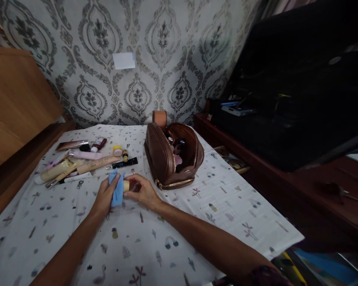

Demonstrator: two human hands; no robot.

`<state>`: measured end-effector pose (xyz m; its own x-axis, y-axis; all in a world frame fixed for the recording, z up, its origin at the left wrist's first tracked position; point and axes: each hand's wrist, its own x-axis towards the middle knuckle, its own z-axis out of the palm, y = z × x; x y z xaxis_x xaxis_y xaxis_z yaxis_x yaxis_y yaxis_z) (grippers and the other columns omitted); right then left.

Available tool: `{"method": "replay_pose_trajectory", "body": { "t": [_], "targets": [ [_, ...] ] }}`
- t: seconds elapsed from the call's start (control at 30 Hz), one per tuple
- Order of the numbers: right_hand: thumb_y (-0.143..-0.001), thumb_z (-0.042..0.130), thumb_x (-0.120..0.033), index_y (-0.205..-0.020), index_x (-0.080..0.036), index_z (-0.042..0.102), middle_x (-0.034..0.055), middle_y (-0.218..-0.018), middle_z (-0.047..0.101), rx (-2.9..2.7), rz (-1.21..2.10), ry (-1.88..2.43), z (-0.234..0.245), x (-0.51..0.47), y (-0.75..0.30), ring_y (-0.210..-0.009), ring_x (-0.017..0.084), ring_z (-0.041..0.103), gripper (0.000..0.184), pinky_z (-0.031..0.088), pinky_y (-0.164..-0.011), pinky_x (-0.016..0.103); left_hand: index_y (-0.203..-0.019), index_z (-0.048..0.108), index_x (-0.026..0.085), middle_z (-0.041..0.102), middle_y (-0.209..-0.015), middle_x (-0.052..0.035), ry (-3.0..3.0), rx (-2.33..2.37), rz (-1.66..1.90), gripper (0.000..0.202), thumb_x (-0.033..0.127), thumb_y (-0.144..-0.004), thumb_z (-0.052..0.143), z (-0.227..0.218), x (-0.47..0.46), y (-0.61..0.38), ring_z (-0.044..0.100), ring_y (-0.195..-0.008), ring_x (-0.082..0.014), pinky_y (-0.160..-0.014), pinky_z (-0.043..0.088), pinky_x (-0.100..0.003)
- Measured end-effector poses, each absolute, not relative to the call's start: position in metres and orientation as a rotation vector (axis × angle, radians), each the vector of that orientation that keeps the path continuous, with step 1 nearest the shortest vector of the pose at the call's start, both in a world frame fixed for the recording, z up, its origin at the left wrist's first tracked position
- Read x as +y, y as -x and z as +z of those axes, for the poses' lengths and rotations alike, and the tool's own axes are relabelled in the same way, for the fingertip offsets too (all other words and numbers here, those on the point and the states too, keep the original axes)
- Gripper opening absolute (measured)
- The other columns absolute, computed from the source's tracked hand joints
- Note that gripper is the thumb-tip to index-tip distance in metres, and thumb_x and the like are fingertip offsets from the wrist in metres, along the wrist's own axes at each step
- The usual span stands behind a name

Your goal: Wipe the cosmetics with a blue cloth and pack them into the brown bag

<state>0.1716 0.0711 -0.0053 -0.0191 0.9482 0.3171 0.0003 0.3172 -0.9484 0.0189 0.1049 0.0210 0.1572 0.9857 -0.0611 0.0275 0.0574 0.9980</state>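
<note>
A small pale-yellow piece [126,185], perhaps a cap or a little container, sits low over the near middle of the counter [167,254], with a folded blue cloth [117,194] against its left side. The right hand [143,191] has its thumb and fingers curled closed around the pale piece; the left hand [105,195] grips the blue cloth, thumb laid across its face. Whether the cloth wraps part of the piece cannot be told. Just beyond the hands lies a black tube [127,163], with a small dark-and-gold bottle [125,155] and a yellow-lidded jar [117,150] behind it. Farther left, a beige tube [97,164], a pink tube [86,155] and other cosmetics lie in a loose heap, with a dark red bottle [100,143] at the back. Right of these stands a brown bag [159,155], unzipped, with several items [179,150] inside. The counter's white cover is printed with plants and flamingos. Behind rises patterned wallpaper [162,35] bearing a white card [124,60]; a wooden panel [20,87] stands at left.
</note>
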Motion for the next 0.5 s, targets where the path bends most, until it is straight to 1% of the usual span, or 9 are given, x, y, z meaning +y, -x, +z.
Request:
{"method": "replay_pose_trajectory", "body": {
  "t": [0.1,0.23,0.4,0.5],
  "targets": [
    [-0.063,0.085,-0.05,-0.098,-0.02,0.065,0.0005,-0.092,0.063,-1.328,1.028,0.929,-0.0047,0.0707,-0.1707,-0.086,0.017,0.06,0.05,0.049,-0.082,0.031,-0.073,0.066,0.015,0.058,-0.063,0.0039,-1.246,1.116,1.069,0.048,0.059,-0.062,0.08,0.0203,0.1066,-0.019,0.052,-0.059,-0.0112,-0.056,0.043,-0.02],
    [-0.064,0.084,-0.05,-0.101,-0.021,0.064,0.0006,-0.092,0.065,-1.308,1.075,0.927,-0.003,0.0699,-0.1703,-0.086,0.017,0.061,0.051,0.048,-0.079,0.03,-0.083,0.068,0.016,0.065,-0.073,0.0018,-1.221,1.062,1.102,0.046,0.053,-0.06,0.082,0.0165,0.1089,-0.0182,0.06,-0.068,-0.0142,-0.063,0.048,-0.022],
    [-0.068,0.081,-0.049,-0.104,-0.022,0.062,0.001,-0.092,0.066,-1.271,1.085,0.949,-0.0035,0.0705,-0.1706,-0.084,0.017,0.061,0.049,0.045,-0.066,0.026,-0.093,0.067,0.016,0.067,-0.079,0.0,-1.156,1.018,1.078,0.046,0.044,-0.059,0.084,0.0145,0.1091,-0.0179,0.064,-0.071,-0.016,-0.057,0.048,-0.02],
    [-0.071,0.078,-0.049,-0.104,-0.021,0.06,0.0013,-0.09,0.066,-1.238,1.125,0.908,-0.0045,0.0714,-0.1705,-0.082,0.017,0.062,0.047,0.046,-0.067,0.026,-0.096,0.067,0.017,0.067,-0.082,-0.0003,-1.14,0.984,1.056,0.045,0.038,-0.059,0.084,0.0165,0.1074,-0.0188,0.063,-0.07,-0.015,-0.052,0.046,-0.018]
  ]
}}
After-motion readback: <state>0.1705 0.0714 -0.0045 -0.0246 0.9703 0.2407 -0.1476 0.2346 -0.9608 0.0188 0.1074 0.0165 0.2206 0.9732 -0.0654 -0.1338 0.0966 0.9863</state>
